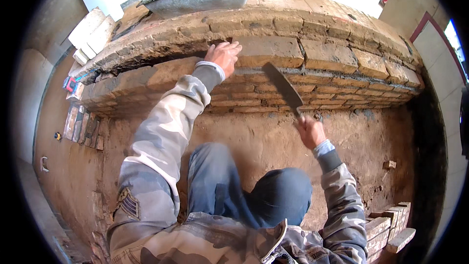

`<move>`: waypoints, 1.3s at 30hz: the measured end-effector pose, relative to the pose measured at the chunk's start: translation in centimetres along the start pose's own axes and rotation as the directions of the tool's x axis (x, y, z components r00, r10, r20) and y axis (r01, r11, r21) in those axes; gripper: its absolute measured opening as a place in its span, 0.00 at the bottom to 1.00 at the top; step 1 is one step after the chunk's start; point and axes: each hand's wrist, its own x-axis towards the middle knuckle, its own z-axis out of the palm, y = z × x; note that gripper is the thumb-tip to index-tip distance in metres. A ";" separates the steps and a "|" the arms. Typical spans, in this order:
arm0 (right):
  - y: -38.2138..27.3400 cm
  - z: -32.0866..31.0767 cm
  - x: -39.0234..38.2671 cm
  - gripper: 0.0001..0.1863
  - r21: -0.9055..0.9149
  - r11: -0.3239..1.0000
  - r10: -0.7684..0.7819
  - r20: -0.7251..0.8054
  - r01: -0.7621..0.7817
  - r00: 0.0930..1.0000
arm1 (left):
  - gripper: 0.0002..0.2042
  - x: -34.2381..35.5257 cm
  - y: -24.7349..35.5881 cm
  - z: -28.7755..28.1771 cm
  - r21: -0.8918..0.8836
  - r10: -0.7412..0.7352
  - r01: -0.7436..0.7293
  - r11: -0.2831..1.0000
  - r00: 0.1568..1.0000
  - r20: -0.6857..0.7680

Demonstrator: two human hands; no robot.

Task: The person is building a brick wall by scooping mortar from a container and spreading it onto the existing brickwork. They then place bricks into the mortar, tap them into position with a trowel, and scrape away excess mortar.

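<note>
My left hand (222, 59) rests on the left end of a brick (264, 50) in the wall's top course, fingers apart and slightly bent. My right hand (310, 133) is closed round the handle of a steel trowel (282, 84), whose blade angles up and leftward to just below that brick. Beneath it, grey mortar lines the joints of the brick wall (281, 95). A dark gap runs behind the top course on the left, with a rougher ledge (181, 29) above it.
Behind the wall sits a metal trough (195, 5) of grey mortar. Pale blocks (93, 34) and a red tool (71, 84) lie at the left end, with stacked bricks (83, 127) below them. More bricks (383, 230) are at lower right. My knees (276, 195) are below the wall.
</note>
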 end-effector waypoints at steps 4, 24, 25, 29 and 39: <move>-4.7 1.0 -0.6 0.22 0.070 0.996 0.037 0.313 -0.062 0.949 | 0.23 0.0 -0.6 -0.5 -0.039 0.001 0.002 0.999 0.997 0.080; 4.2 -7.9 1.8 0.23 0.189 0.973 0.091 0.218 -0.134 0.972 | 0.21 -28.7 4.8 0.1 -0.860 -0.686 0.453 0.236 0.705 0.183; 4.8 -8.9 1.7 0.23 0.127 0.984 0.094 0.215 -0.123 0.972 | 0.21 -28.6 5.1 -0.1 -0.866 -0.692 0.456 0.205 0.693 0.201; 8.5 -10.9 1.1 0.21 0.008 0.998 0.064 0.121 -0.066 0.991 | 0.21 -29.0 5.1 0.8 -0.872 -0.692 0.455 0.181 0.689 0.216; 11.2 -14.4 -0.7 0.17 -0.318 0.946 0.013 -0.160 -0.064 0.987 | 0.20 -31.3 3.0 3.1 -0.754 -0.659 0.556 0.351 0.718 0.223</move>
